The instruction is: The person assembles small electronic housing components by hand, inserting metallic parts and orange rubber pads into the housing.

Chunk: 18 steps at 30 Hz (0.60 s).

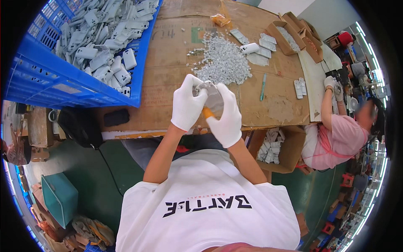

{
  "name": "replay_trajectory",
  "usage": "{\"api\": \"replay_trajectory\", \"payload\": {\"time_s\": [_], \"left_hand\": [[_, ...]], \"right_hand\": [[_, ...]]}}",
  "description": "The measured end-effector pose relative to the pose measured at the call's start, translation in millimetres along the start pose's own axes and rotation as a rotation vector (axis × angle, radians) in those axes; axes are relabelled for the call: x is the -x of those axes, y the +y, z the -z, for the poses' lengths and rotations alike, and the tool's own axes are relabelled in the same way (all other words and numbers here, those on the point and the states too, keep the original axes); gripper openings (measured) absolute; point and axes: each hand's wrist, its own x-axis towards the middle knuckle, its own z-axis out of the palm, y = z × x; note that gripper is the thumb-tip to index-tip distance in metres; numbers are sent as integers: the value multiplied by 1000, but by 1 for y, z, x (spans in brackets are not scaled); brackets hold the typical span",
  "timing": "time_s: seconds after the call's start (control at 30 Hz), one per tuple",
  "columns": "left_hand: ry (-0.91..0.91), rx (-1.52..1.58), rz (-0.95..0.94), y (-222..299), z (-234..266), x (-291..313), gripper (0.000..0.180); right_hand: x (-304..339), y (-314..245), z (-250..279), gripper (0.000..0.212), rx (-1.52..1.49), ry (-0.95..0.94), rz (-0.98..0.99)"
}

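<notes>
My white-gloved left hand (189,103) and right hand (227,117) meet above the table's front edge. Between them is a pale grey plastic housing (215,101), tilted and partly covered by fingers. My left fingers pinch its upper left side, while the right fingers wrap its right edge. Something orange (207,112) shows between the hands below the housing; I cannot tell what it is. Just beyond my fingertips lies a pile of small clear plastic pieces (226,63). A white housing (249,48) and flat pale parts (267,43) rest to the right of that pile.
A blue crate (75,84) heaped with white housings (90,52) stands on the left. On the cardboard-covered table (168,54) lie a teal pen (263,87) and a dark pouch (116,118). A cardboard box (291,153) of parts sits below right, near a pink-shirted co-worker (336,140).
</notes>
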Motion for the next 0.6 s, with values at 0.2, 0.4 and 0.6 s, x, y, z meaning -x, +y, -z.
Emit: {"api": "replay_trajectory", "payload": {"time_s": [0.2, 0.4, 0.6], "left_hand": [[8, -23, -43, 21, 6, 15, 21], [-15, -3, -19, 22, 9, 26, 36], [55, -80, -126, 15, 9, 30, 38]], "right_hand": [[15, 14, -12, 75, 261, -5, 141], [15, 6, -7, 67, 257, -56, 81], [14, 8, -7, 62, 221, -85, 145]]}}
